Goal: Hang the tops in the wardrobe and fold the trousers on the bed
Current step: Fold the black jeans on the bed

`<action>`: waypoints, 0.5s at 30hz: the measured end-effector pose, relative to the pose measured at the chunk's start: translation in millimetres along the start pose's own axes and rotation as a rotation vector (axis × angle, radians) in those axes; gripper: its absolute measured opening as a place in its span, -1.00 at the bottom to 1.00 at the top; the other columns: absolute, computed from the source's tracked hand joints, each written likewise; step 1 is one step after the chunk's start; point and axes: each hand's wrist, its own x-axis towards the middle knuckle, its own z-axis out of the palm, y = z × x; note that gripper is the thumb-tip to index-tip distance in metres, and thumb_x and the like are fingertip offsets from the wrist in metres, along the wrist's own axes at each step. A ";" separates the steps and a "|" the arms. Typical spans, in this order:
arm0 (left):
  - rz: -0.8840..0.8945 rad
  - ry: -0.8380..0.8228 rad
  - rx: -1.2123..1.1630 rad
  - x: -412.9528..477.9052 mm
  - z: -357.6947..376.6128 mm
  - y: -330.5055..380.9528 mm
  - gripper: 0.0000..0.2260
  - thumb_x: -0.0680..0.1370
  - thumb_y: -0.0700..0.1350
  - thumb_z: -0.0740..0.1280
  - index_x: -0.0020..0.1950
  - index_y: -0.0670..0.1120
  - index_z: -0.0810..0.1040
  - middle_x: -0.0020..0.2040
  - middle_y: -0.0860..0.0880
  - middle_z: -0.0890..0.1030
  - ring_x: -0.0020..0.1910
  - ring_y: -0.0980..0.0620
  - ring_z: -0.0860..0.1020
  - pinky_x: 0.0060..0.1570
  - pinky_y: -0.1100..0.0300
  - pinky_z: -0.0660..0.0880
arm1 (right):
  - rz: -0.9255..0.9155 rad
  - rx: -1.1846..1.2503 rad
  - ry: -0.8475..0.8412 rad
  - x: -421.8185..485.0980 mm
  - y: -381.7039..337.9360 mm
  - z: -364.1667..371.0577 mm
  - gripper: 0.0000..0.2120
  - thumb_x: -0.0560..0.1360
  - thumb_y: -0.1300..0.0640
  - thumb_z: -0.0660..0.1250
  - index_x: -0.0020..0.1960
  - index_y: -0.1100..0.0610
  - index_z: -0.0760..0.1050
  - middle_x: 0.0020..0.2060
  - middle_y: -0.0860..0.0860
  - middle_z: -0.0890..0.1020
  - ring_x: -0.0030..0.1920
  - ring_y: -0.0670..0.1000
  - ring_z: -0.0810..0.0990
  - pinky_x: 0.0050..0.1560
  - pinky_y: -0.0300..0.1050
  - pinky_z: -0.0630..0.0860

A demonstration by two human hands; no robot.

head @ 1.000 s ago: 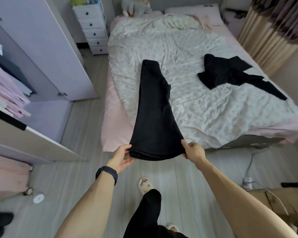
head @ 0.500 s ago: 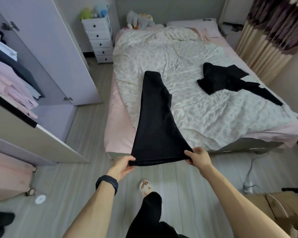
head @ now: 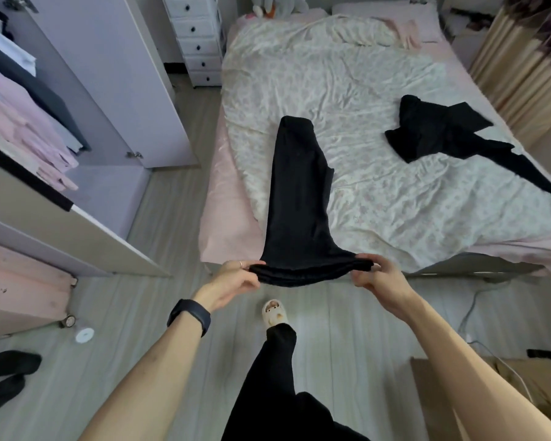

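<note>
Black trousers (head: 296,192) lie lengthwise on the bed (head: 379,100), folded leg on leg, their near end hanging past the bed's foot. My left hand (head: 233,284) pinches the left corner of that near end. My right hand (head: 379,278) pinches the right corner. The cloth is stretched flat between both hands above the floor. A second black garment (head: 442,138) lies crumpled on the right side of the bed. The open wardrobe (head: 29,122) at the left holds pink and dark tops on hangers.
The wardrobe door (head: 115,74) stands open toward the bed, leaving a narrow floor strip. A white drawer chest (head: 198,39) stands at the back. Black slippers (head: 7,374) lie at the lower left, a cardboard box (head: 458,393) at the lower right, curtains (head: 522,65) at right.
I have stepped closer to the bed. Both hands moved up and forward with the trouser end, and the right hand's fingers now curl over the cloth's corner.
</note>
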 end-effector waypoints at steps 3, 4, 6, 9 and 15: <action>0.192 0.044 0.236 40.5 -16.2 39.9 -0.70 0.47 -0.33 0.46 0.06 0.04 0.68 -0.10 0.16 0.73 -0.08 0.24 0.65 -0.12 0.42 0.51 | -0.148 -0.260 0.116 45.0 -38.8 1.2 -0.79 0.48 0.16 0.49 0.10 0.07 0.61 -0.31 -0.11 0.68 -0.19 -0.07 0.69 -0.09 -0.20 0.57; 0.239 0.080 0.280 57.3 -22.0 54.6 -0.80 0.49 -0.22 0.49 0.01 0.07 0.68 -0.15 0.21 0.72 -0.14 0.29 0.64 -0.17 0.45 0.49 | -0.178 -0.301 0.151 63.9 -53.0 2.3 -0.83 0.50 0.06 0.49 0.06 0.06 0.61 -0.35 -0.10 0.67 -0.20 -0.04 0.69 -0.09 -0.13 0.59; 0.304 0.170 0.322 100.7 -34.3 90.1 -0.91 0.50 -0.05 0.52 -0.02 0.10 0.68 -0.13 0.19 0.72 -0.11 0.25 0.64 -0.09 0.36 0.53 | -0.214 -0.382 0.206 109.6 -87.5 6.9 -0.80 0.53 -0.10 0.43 -0.01 0.02 0.60 -0.37 -0.07 0.66 -0.24 -0.04 0.68 -0.12 -0.09 0.59; 0.336 0.247 0.349 174.3 -56.0 148.2 -0.90 0.50 0.08 0.51 -0.03 0.13 0.65 -0.04 0.10 0.70 -0.04 0.09 0.64 0.00 0.23 0.52 | -0.264 -0.568 0.260 186.2 -139.4 13.8 -0.70 0.59 -0.22 0.29 -0.06 0.01 0.52 -0.30 -0.06 0.65 -0.27 -0.10 0.63 -0.29 -0.22 0.43; 0.258 0.177 0.339 313.1 -86.4 253.1 -0.88 0.53 0.13 0.45 0.00 0.14 0.63 -0.05 0.21 0.69 -0.02 0.25 0.61 -0.04 0.37 0.48 | -0.262 -0.877 0.282 331.2 -226.0 23.9 -0.62 0.68 -0.19 0.05 -0.01 0.12 0.38 -0.27 -0.04 0.54 -0.30 -0.08 0.49 -0.37 -0.19 0.32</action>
